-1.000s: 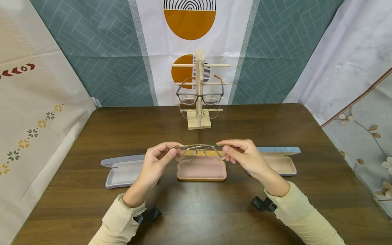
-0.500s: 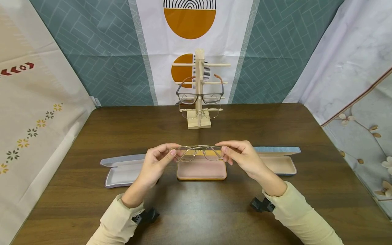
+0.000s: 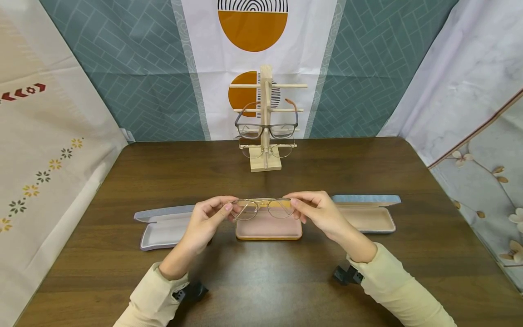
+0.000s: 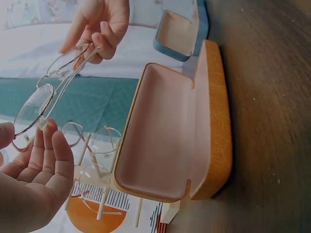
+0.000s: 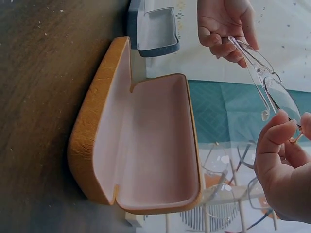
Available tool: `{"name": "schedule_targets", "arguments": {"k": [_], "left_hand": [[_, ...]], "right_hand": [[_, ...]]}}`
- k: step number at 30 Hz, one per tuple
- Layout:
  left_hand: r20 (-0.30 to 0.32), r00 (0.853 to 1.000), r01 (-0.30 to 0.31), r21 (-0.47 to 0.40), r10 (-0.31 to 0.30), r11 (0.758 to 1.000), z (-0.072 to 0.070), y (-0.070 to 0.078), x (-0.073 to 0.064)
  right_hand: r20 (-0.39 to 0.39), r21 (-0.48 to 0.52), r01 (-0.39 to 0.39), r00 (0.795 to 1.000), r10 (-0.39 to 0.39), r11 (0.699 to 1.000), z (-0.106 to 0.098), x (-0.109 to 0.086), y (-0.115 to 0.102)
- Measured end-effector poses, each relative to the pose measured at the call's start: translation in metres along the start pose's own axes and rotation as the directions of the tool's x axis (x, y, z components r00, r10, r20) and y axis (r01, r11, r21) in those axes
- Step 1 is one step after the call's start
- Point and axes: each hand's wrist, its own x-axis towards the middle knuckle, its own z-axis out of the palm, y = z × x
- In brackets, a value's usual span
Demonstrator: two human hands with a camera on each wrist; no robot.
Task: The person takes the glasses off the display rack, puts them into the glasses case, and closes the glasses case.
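Note:
A pair of thin gold-rimmed glasses (image 3: 263, 209) with folded temples hangs level in the air between both hands. My left hand (image 3: 208, 221) pinches its left end between thumb and fingers. At the other end, my right hand (image 3: 318, 212) grips the frame the same way. Below and just behind the glasses lies an open glasses case (image 3: 268, 230), orange-yellow outside and pink inside. Both wrist views show the case's pink lining (image 4: 158, 131) with nothing in it. The glasses are apart from the case.
An open grey-lavender case (image 3: 163, 232) stands at the left, an open blue case (image 3: 369, 219) at the right. Behind, a wooden display rack (image 3: 265, 97) bears dark-framed glasses (image 3: 266, 131) above thin-rimmed ones (image 3: 282, 151). All stand on a brown wooden table (image 3: 184, 165).
Both hands have lowered the glasses slightly toward me and the pink-lined case, and shifted them a little left. Their grip is the same.

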Motion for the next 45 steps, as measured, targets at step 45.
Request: {"name": "schedule_targets", "arguments": {"k": [45], "left_hand": [[0.015, 0.998, 0.056, -0.002, -0.056, 0.998, -0.029, -0.016, -0.024]], "right_hand": [[0.056, -0.001, -0.09, 0.994, 0.089, 0.996, 0.028, 0.004, 0.02]]}}
